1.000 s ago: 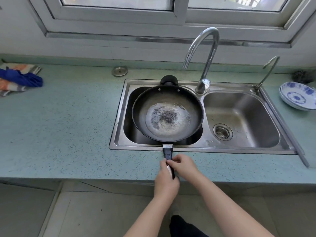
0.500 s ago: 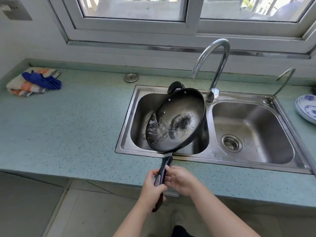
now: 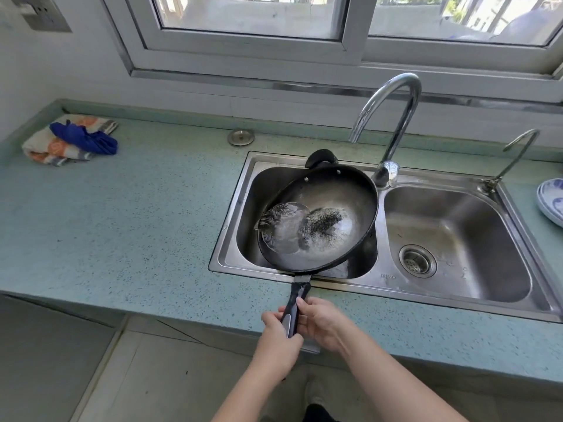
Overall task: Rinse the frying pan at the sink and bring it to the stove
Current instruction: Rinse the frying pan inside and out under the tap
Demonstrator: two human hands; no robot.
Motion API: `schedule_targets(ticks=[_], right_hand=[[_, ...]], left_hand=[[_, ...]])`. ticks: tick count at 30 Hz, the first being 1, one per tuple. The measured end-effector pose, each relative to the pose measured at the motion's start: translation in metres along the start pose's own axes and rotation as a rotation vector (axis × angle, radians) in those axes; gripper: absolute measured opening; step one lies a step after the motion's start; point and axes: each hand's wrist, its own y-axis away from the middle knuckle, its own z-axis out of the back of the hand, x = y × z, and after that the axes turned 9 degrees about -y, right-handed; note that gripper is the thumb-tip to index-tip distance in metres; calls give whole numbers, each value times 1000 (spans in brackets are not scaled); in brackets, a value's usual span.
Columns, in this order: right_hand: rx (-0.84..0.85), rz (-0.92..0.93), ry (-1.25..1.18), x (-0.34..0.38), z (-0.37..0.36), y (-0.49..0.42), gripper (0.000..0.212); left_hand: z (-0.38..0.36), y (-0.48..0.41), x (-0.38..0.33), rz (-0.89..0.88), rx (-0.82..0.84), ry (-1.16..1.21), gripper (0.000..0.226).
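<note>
A black frying pan point(image 3: 329, 208) hangs tilted down to the left over the left basin of the steel sink point(image 3: 457, 287). Water has pooled against the pan's lower left wall, beside a dark burnt patch in its middle. The pan's long black handle point(image 3: 294, 303) reaches toward me across the counter's front edge. My left hand point(image 3: 278, 336) grips the handle's end from the left and my right hand point(image 3: 318, 322) holds it from the right. The tall curved faucet point(image 3: 393, 117) stands behind the pan with no water running. No stove is in view.
The green speckled counter point(image 3: 137, 223) stretches left, with a bundle of orange and blue cloths point(image 3: 73, 141) at its far left. A metal sink plug point(image 3: 241, 137) lies behind the sink. A small second tap point(image 3: 515, 153) and blue-patterned bowls point(image 3: 553, 202) sit at the right. A window runs above.
The pan, lying level on the left basin a second ago, is now tilted left, and the water has run to its lower side. My view has swung left.
</note>
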Motion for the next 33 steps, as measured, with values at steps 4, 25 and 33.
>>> schedule_targets(ticks=[4,25,33], right_hand=[[5,-3,-17,0,-12,3,21],[83,20,-234,-7,-25,-1,21],[81,43,-342,-5,-23,1,17]], left_hand=[[3,1,-9,119,-102,-244,41],[37,-4,7,-8,43,87,16],[33,-1,4,-44,120,259,22]])
